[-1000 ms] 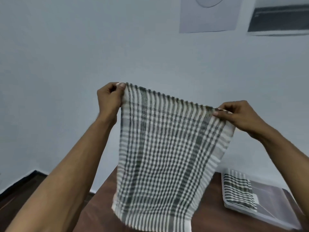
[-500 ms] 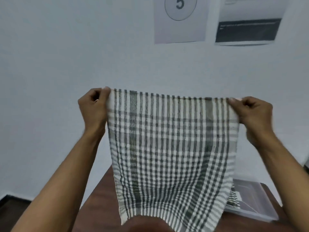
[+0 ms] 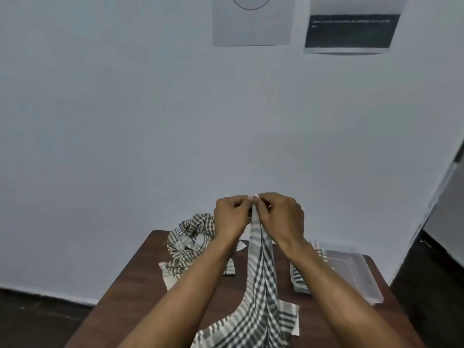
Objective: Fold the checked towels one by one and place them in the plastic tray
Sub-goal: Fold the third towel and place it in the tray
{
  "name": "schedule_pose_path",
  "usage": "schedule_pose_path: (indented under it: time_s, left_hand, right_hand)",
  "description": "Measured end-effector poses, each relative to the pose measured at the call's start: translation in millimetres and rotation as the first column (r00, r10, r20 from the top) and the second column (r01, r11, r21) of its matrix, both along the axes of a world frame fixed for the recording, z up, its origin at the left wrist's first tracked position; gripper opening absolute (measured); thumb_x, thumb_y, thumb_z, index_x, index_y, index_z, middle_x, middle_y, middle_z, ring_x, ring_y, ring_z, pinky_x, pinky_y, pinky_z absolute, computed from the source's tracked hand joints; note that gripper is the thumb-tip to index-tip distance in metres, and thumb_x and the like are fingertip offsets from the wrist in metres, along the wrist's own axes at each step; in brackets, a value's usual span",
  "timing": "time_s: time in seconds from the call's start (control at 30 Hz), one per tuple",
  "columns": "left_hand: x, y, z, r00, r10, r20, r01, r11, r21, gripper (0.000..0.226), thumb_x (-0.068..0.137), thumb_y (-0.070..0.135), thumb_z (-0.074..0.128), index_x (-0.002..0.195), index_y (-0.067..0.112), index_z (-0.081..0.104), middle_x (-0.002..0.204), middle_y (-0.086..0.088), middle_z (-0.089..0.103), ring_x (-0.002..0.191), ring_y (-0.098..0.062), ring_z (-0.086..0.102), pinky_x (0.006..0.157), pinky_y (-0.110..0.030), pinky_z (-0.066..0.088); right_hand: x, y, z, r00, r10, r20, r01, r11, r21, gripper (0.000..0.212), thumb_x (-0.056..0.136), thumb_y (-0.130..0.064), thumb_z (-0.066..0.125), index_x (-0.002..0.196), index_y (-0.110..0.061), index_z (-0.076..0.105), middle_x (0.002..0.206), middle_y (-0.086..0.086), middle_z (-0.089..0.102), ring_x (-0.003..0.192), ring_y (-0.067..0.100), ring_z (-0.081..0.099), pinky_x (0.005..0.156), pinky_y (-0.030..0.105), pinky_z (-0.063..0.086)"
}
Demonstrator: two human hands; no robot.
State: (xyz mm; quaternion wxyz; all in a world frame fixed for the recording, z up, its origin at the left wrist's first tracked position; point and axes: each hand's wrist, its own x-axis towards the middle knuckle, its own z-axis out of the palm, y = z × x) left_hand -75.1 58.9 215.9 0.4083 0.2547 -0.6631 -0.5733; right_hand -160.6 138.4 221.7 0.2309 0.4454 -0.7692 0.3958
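Note:
A green-and-white checked towel (image 3: 261, 285) hangs doubled lengthwise from both my hands, and its lower end spreads on the brown table (image 3: 130, 297). My left hand (image 3: 232, 217) and my right hand (image 3: 282, 217) meet above the table, each pinching a top corner, knuckles almost touching. A heap of crumpled checked towels (image 3: 188, 242) lies at the table's back left. The clear plastic tray (image 3: 356, 275) stands at the right, and a folded checked towel (image 3: 297, 276) lies in its left end, partly hidden by my right forearm.
A pale wall rises right behind the table, with two paper sheets (image 3: 251, 26) taped high up. Dark floor shows to the left and right of the table.
My hands, held wide apart with the towel stretched flat between them, have come together, so the towel now hangs doubled. The camera has tipped down and the heap and tray show more.

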Motion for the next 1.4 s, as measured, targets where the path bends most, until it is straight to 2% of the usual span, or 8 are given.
schedule_pose_path:
  time_s: [0.23, 0.43, 0.6, 0.7, 0.9, 1.03, 1.23, 1.4]
  left_hand:
    - [7.2, 9.4, -6.1, 0.999, 0.042, -0.029, -0.039, 0.993, 0.112, 0.026, 0.087, 0.02, 0.064, 0.069, 0.005, 0.074, 0.074, -0.031, 0.068, 0.069, -0.028, 0.064, 0.078, -0.056, 0.057]
    - [12.5, 14.1, 3.2, 0.992, -0.031, -0.118, 0.071, 0.936, 0.344, 0.025, 0.086, 0.013, 0.067, 0.091, -0.012, 0.069, 0.081, -0.018, 0.064, 0.075, -0.025, 0.059, 0.067, -0.034, 0.051]
    - [23.0, 5.7, 23.4, 0.989, -0.07, -0.133, 0.1, 0.967, 0.236, 0.014, 0.091, 0.013, 0.062, 0.092, 0.005, 0.073, 0.077, -0.01, 0.069, 0.07, -0.019, 0.063, 0.058, -0.022, 0.053]
    - [40.2, -4.3, 47.7, 0.986, -0.143, -0.085, 0.143, 0.99, 0.002, 0.016, 0.095, 0.014, 0.057, 0.097, 0.009, 0.072, 0.086, -0.005, 0.073, 0.078, -0.015, 0.067, 0.064, -0.027, 0.056]
    - [71.4, -12.0, 104.7, 0.959, -0.284, 0.015, 0.27, 0.891, -0.364, 0.013, 0.093, 0.008, 0.057, 0.094, 0.007, 0.07, 0.077, 0.005, 0.071, 0.072, -0.006, 0.065, 0.062, -0.02, 0.052]
    - [86.3, -24.8, 117.3, 0.987, -0.154, -0.045, 0.122, 0.904, -0.409, 0.017, 0.094, 0.007, 0.056, 0.089, 0.013, 0.071, 0.078, 0.007, 0.071, 0.073, -0.006, 0.065, 0.063, -0.021, 0.054]
    - [97.5, -37.7, 108.5, 0.996, -0.08, 0.028, 0.085, 0.905, -0.417, 0.016, 0.093, 0.007, 0.059, 0.087, 0.013, 0.072, 0.081, 0.001, 0.072, 0.074, -0.007, 0.065, 0.068, -0.026, 0.055]
    - [97.1, -41.5, 107.3, 0.998, 0.044, -0.042, -0.057, 0.928, -0.369, 0.019, 0.093, 0.007, 0.06, 0.084, 0.019, 0.073, 0.081, 0.007, 0.073, 0.078, -0.007, 0.067, 0.073, -0.03, 0.056]
  right_hand:
    - [10.7, 1.0, -21.2, 0.949, -0.051, -0.311, 0.076, 0.995, 0.068, 0.022, 0.091, -0.025, 0.051, 0.076, -0.014, 0.063, 0.062, 0.0, 0.054, 0.04, 0.026, 0.051, 0.04, 0.024, 0.034]
    - [36.7, 10.2, -33.5, 0.993, 0.091, -0.075, -0.072, 0.971, 0.228, 0.051, 0.09, -0.015, 0.045, 0.141, -0.014, 0.039, 0.11, 0.005, 0.057, 0.077, 0.025, 0.063, 0.061, 0.037, 0.05]
    - [42.6, 26.1, -24.3, 0.733, 0.489, 0.472, -0.438, 0.871, -0.222, 0.054, 0.093, -0.008, 0.055, 0.133, -0.042, 0.047, 0.097, -0.01, 0.065, 0.085, 0.009, 0.061, 0.072, 0.028, 0.055]
    - [14.9, 35.2, 0.2, 0.869, 0.418, 0.264, -0.289, 0.862, -0.416, 0.034, 0.086, -0.007, 0.064, 0.109, -0.031, 0.062, 0.101, -0.007, 0.062, 0.093, 0.006, 0.059, 0.071, 0.016, 0.049]
    - [-21.9, 27.8, 42.0, 0.828, 0.557, 0.061, -0.557, 0.83, -0.019, 0.038, 0.075, -0.047, 0.067, 0.107, -0.026, 0.063, 0.125, -0.005, 0.057, 0.133, 0.011, 0.038, 0.108, 0.028, 0.031]
    - [-36.1, 25.8, 48.9, 0.847, 0.531, 0.035, -0.529, 0.832, 0.168, 0.026, 0.076, -0.05, 0.061, 0.078, -0.025, 0.066, 0.097, -0.008, 0.067, 0.107, 0.013, 0.056, 0.096, 0.049, 0.041]
    - [-30.6, 32.6, 53.2, 0.871, 0.491, 0.011, -0.439, 0.769, 0.464, 0.029, 0.08, -0.054, 0.061, 0.101, -0.035, 0.056, 0.083, -0.019, 0.064, 0.096, -0.004, 0.051, 0.115, 0.041, 0.011]
    - [-24.0, 30.9, 93.9, 0.935, 0.308, -0.176, -0.217, 0.889, 0.404, 0.029, 0.086, -0.04, 0.065, 0.113, -0.03, 0.063, 0.081, -0.013, 0.064, 0.089, 0.011, 0.052, 0.101, 0.042, 0.036]
